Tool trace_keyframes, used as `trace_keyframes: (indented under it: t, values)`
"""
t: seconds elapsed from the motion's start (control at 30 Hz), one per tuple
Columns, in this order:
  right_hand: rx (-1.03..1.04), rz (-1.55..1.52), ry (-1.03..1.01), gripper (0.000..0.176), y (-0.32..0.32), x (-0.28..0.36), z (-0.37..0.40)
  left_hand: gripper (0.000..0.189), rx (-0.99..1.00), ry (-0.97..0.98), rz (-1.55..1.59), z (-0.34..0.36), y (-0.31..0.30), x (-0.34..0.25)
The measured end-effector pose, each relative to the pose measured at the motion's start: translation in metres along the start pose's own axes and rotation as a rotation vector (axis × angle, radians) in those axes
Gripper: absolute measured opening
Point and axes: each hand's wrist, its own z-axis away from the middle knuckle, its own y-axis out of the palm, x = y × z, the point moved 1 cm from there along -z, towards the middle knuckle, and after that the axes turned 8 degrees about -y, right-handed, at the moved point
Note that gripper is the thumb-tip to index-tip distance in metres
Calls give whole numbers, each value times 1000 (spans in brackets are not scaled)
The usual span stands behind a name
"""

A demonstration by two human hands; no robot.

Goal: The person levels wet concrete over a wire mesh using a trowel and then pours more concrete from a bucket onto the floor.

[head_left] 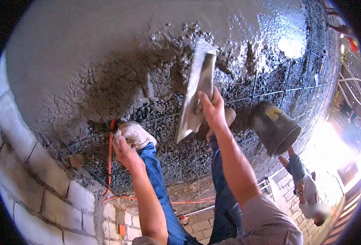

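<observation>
In my right hand (213, 108) is a finishing trowel (194, 90) with a long flat metal blade, tilted on edge. Its upper end is at the border between wet concrete (107, 24) and bare gravel (164, 134). My left hand (127, 153) is held in front of a pale, muddy boot (137, 134), fingers curled; whatever they hold, if anything, I cannot make out. An orange cord (110, 159) runs close beside that hand. The concrete looks smooth at the upper left and lumpy near the trowel.
A dirty bucket (274, 128) lies tilted to the right on wire mesh (286, 87) over the gravel. A block wall (42, 179) curves along the left. Another person (309, 192) stands at the lower right. Pale hoses or cables (354, 81) show at the far right.
</observation>
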Motion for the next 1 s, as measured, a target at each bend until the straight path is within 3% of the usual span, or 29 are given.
trace_keyframes:
  t: [0.13,0.2,0.27,0.3,0.4,0.67,0.73,0.8,0.97,1.0]
  values:
    - [111,513,-479,49,1,-26,-57,49,33,-9,10,3,3,-1]
    - [170,569,-602,55,0,-27,-80,47,32,-4,13,6,7,-2]
    - [372,764,-758,60,0,-23,-94,45,51,-33,-38,7,9,-1]
    - [358,792,-888,60,2,-29,-103,44,44,-34,-33,6,9,2]
    - [394,916,-935,58,6,-33,-124,43,27,-45,-5,4,10,4]
    - [219,1092,-1176,57,26,-3,-205,44,62,-16,-31,6,12,18]
    - [128,945,-1186,53,24,24,-210,44,32,-27,-30,7,13,21]
    - [13,924,-1057,43,14,41,-208,44,79,-7,-84,5,13,20]
    - [-258,657,-640,42,-36,62,-201,43,32,-24,-56,8,19,15]
    - [-190,440,-431,43,-43,63,-197,42,30,-34,-67,7,19,19]
